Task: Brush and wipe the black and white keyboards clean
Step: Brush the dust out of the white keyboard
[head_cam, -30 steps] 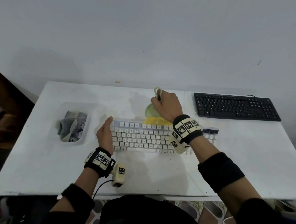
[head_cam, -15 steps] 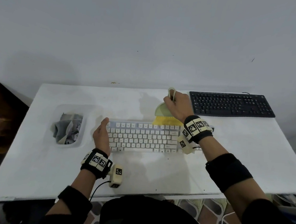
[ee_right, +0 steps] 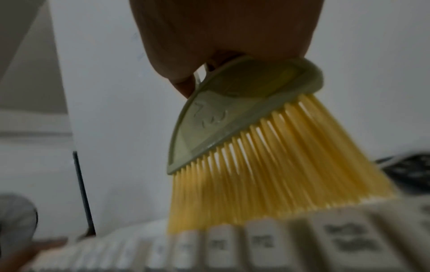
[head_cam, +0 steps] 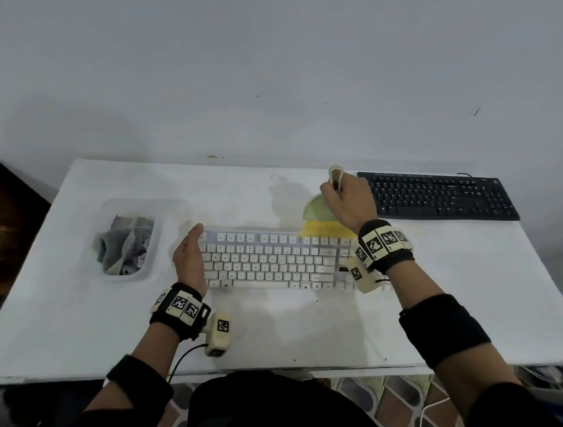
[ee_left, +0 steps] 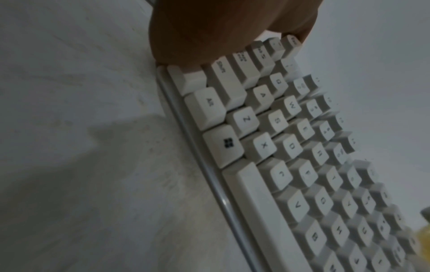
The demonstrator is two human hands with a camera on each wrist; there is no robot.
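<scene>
The right hand (head_cam: 347,201) grasps the brush (ee_right: 244,128), bristles on the white keyboard (head_cam: 270,262); only the wrist view shows its embossed head. The left hand (head_cam: 189,257) lies flat against the keyboard's end. The black keyboard (head_cam: 441,198) sits just beyond the right hand on the white table (head_cam: 67,298), below a grey wall (head_cam: 284,63).

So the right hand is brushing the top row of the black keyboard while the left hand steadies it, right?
Not quite: the head view shows the right hand running the brush along the top row of the white keyboard, steadied by the left hand.
</scene>
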